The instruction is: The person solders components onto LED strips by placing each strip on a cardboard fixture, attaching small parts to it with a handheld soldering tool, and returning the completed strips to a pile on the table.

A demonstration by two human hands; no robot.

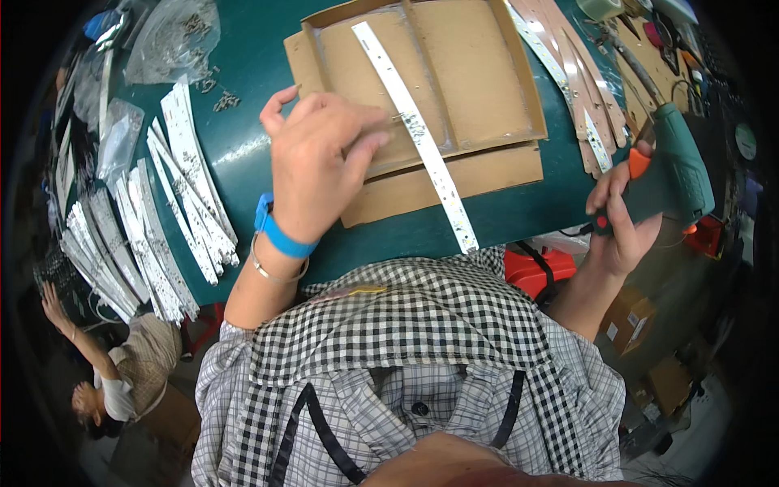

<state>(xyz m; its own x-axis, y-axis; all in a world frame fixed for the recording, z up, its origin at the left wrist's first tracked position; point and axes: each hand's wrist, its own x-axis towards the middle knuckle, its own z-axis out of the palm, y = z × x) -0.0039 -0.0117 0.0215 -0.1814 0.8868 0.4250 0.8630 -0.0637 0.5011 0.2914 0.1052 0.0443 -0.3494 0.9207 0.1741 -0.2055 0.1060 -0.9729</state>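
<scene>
My left hand point(320, 158), wearing a blue wristband, hovers over the cardboard tray. Thumb and forefinger come together in a slightly blurred pinch beside a white LED strip board point(422, 146); whatever lies between the fingertips is too small to name. That strip lies slantwise across the cardboard tray point(491, 73), its near end overhanging toward my apron. Small dark parts sit in a cluster near its middle. At the right, my right hand point(621, 219) is closed round the dark handle of a green pistol-shaped soldering gun point(683, 166). One finger rests at its orange trigger point(639, 162).
Stacks of white strip boards point(138, 235) cover the table's left side. Behind them lie a clear bag point(174, 40) and loose small metal parts point(226, 101). More strips point(568, 81) lie right of the tray. Another person point(134, 365) is at the lower left.
</scene>
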